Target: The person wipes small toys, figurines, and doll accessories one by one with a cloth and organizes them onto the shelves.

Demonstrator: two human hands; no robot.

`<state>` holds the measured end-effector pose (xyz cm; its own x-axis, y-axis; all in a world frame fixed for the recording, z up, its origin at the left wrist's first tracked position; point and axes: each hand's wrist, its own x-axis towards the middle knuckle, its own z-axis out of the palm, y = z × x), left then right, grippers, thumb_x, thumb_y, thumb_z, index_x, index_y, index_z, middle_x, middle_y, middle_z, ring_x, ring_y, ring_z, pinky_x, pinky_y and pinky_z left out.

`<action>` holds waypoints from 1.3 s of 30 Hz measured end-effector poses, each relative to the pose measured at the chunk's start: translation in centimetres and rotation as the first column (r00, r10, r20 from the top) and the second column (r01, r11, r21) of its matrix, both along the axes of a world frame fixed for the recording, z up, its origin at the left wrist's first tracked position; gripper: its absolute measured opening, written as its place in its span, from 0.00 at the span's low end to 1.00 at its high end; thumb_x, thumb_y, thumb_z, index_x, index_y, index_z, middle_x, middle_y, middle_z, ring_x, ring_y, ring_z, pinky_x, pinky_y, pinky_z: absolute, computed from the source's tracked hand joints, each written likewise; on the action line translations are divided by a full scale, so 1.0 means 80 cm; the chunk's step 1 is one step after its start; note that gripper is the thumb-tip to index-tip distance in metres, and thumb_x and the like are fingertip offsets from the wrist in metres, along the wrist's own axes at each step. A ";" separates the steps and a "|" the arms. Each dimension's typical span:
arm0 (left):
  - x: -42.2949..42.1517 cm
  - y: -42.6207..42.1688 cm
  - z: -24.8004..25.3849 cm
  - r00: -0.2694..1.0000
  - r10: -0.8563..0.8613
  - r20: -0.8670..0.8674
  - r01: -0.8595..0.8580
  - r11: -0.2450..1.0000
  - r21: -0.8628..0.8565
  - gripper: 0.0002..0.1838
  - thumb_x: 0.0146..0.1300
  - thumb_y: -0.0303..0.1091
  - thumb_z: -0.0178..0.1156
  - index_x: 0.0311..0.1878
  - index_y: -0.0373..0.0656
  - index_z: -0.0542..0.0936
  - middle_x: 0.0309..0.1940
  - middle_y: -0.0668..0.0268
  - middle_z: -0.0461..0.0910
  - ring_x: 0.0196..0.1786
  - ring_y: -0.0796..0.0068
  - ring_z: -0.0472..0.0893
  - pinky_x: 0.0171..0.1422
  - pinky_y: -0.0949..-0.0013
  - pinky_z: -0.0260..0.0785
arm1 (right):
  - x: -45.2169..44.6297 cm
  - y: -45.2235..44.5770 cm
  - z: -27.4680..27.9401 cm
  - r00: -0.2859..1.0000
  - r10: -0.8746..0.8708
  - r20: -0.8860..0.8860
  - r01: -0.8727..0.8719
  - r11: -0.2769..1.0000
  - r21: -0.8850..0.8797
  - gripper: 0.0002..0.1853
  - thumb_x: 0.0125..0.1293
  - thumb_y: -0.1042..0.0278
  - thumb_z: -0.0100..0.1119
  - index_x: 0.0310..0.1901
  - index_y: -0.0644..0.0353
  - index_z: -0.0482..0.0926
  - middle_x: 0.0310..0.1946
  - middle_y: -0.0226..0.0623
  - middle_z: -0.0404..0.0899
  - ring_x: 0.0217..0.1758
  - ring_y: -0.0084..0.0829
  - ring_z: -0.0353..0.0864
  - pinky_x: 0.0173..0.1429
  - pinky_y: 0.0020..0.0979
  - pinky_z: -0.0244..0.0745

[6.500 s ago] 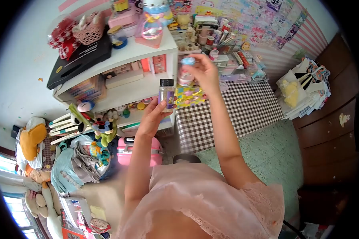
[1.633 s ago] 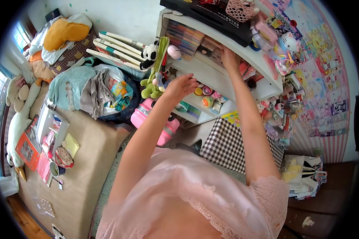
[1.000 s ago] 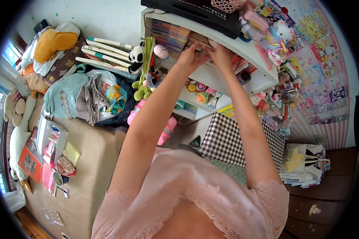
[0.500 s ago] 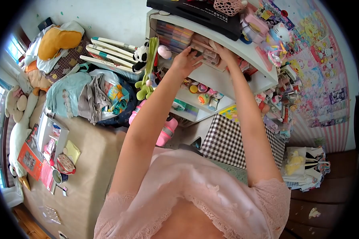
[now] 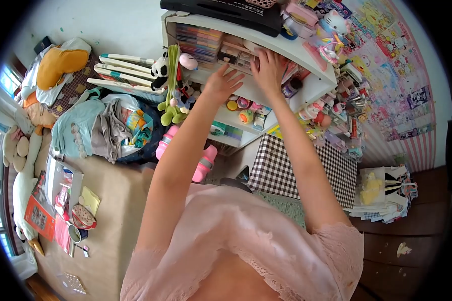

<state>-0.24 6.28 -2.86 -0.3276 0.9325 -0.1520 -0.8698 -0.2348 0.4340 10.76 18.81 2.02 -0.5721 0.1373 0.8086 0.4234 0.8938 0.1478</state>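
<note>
On the upper shelf of the white shelf unit (image 5: 331, 75) sits a pinkish organizer box (image 5: 231, 54) with small compartments at its front. My right hand (image 5: 267, 72) lies at its right front part, fingers extended and seemingly touching it; some fingertips are hard to make out. Just in front of the box, my left hand (image 5: 223, 86) is held with fingers spread and nothing in it. Stacked coloured cases (image 5: 198, 45) stand left of the box. A dark jar (image 5: 292, 87) stands to the right of my right hand.
Small toys (image 5: 246, 115) fill the lower shelf. A panda plush (image 5: 159, 67) hangs at the unit's left side. Below stands a surface with a checkered cloth (image 5: 276, 163). Bags and clothes (image 5: 115, 123) lie on the bed (image 5: 120, 195) at left.
My left hand has drawn back from the box, leaving its front in view. My right hand has shifted to the box's right front. The whole view has moved slightly.
</note>
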 end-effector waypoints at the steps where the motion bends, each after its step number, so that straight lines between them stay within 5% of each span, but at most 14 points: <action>1: -0.003 -0.006 -0.005 1.000 0.018 0.012 -0.018 1.000 -0.006 0.32 0.73 0.41 0.46 0.75 0.47 0.46 0.73 0.53 0.50 0.68 0.47 0.65 0.70 0.49 0.59 | 0.011 -0.011 -0.008 1.000 0.014 -0.014 -0.016 0.988 -0.151 0.15 0.58 0.60 0.62 0.44 0.57 0.76 0.43 0.42 0.79 0.47 0.42 0.78 0.52 0.39 0.73; 3: -0.009 -0.014 -0.016 0.999 0.048 0.022 -0.047 0.998 -0.037 0.33 0.72 0.40 0.47 0.74 0.47 0.47 0.73 0.53 0.49 0.69 0.46 0.63 0.71 0.50 0.59 | 0.023 -0.017 -0.029 0.985 0.009 -0.172 -0.103 0.833 -0.543 0.10 0.56 0.65 0.64 0.36 0.58 0.75 0.35 0.39 0.79 0.40 0.41 0.79 0.46 0.39 0.73; 8: 0.006 -0.007 -0.027 0.998 0.057 -0.012 -0.058 0.988 -0.140 0.32 0.72 0.41 0.47 0.74 0.46 0.48 0.73 0.53 0.50 0.69 0.48 0.63 0.70 0.51 0.59 | 0.025 0.016 -0.046 0.994 0.053 -0.090 -0.086 0.904 -0.419 0.09 0.59 0.65 0.62 0.34 0.62 0.77 0.28 0.39 0.80 0.33 0.38 0.81 0.38 0.36 0.73; 11: 0.022 -0.002 -0.025 0.998 0.021 -0.052 -0.030 0.984 -0.173 0.31 0.72 0.42 0.46 0.74 0.46 0.50 0.72 0.53 0.52 0.69 0.50 0.64 0.70 0.52 0.59 | 0.034 0.022 -0.043 0.992 0.109 -0.067 -0.127 0.825 -0.551 0.10 0.59 0.64 0.63 0.31 0.63 0.78 0.28 0.39 0.80 0.30 0.36 0.81 0.35 0.33 0.74; 14: 0.028 -0.004 -0.031 0.995 -0.017 -0.101 -0.003 0.981 -0.195 0.30 0.73 0.42 0.45 0.73 0.44 0.52 0.71 0.53 0.55 0.69 0.51 0.63 0.70 0.53 0.59 | 0.070 0.010 -0.057 0.966 0.198 0.166 -0.048 0.769 -0.637 0.09 0.58 0.62 0.63 0.34 0.57 0.78 0.28 0.37 0.81 0.31 0.39 0.81 0.36 0.37 0.75; 20: 0.034 0.003 -0.049 0.991 -0.019 -0.130 -0.007 0.980 -0.198 0.29 0.72 0.42 0.46 0.72 0.42 0.54 0.71 0.55 0.56 0.70 0.56 0.62 0.72 0.52 0.56 | 0.088 0.002 -0.063 0.983 -0.159 -0.095 0.068 0.790 -0.610 0.18 0.56 0.56 0.67 0.47 0.51 0.76 0.29 0.41 0.81 0.31 0.41 0.83 0.36 0.38 0.75; 28: 0.051 0.010 -0.042 0.934 -0.023 -0.356 -0.077 0.961 -0.265 0.30 0.68 0.44 0.53 0.70 0.44 0.62 0.68 0.63 0.64 0.70 0.68 0.63 0.68 0.60 0.54 | 0.072 0.017 -0.049 0.964 -0.182 -0.193 0.035 0.808 -0.588 0.19 0.65 0.60 0.55 0.55 0.59 0.74 0.38 0.50 0.82 0.41 0.52 0.81 0.45 0.42 0.76; 32: 0.038 0.004 -0.044 0.861 -0.047 -0.506 -0.116 0.951 -0.285 0.30 0.67 0.44 0.54 0.70 0.44 0.62 0.68 0.64 0.64 0.71 0.68 0.62 0.68 0.61 0.52 | 0.102 -0.044 -0.026 0.864 -0.155 -0.480 -0.284 0.637 -0.717 0.16 0.71 0.61 0.50 0.52 0.64 0.74 0.38 0.38 0.84 0.39 0.29 0.84 0.41 0.28 0.77; 36: 0.054 -0.017 -0.023 0.833 -0.151 -0.532 0.035 0.974 -0.222 0.29 0.70 0.42 0.52 0.70 0.42 0.61 0.64 0.62 0.68 0.67 0.67 0.68 0.67 0.63 0.57 | 0.131 -0.072 -0.035 0.774 -0.169 -0.610 -0.378 0.650 -0.659 0.16 0.73 0.61 0.45 0.51 0.65 0.75 0.36 0.36 0.83 0.26 0.23 0.79 0.32 0.23 0.74; 38: 0.074 -0.026 -0.006 0.846 -0.201 -0.494 0.129 0.976 -0.177 0.29 0.71 0.41 0.51 0.71 0.41 0.60 0.63 0.61 0.70 0.65 0.66 0.70 0.67 0.63 0.60 | 0.141 -0.084 -0.038 0.574 -0.206 -0.792 -0.732 0.305 -0.610 0.16 0.73 0.61 0.46 0.52 0.64 0.74 0.37 0.39 0.81 0.24 0.22 0.76 0.29 0.22 0.74; 39: 0.086 -0.027 0.000 0.871 -0.207 -0.447 0.191 0.978 -0.081 0.26 0.71 0.40 0.51 0.68 0.39 0.62 0.60 0.60 0.71 0.62 0.66 0.72 0.67 0.63 0.62 | 0.143 -0.093 -0.037 0.582 -0.226 -0.781 -0.742 0.245 -0.624 0.16 0.73 0.62 0.46 0.54 0.65 0.72 0.39 0.42 0.81 0.26 0.24 0.78 0.30 0.23 0.75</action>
<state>6.63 4.13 -2.88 -0.1765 0.9822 -0.0650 -0.6050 -0.0562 0.7943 22.19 11.36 -0.92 -0.1658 0.9255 0.3406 -0.3677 0.2625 -0.8921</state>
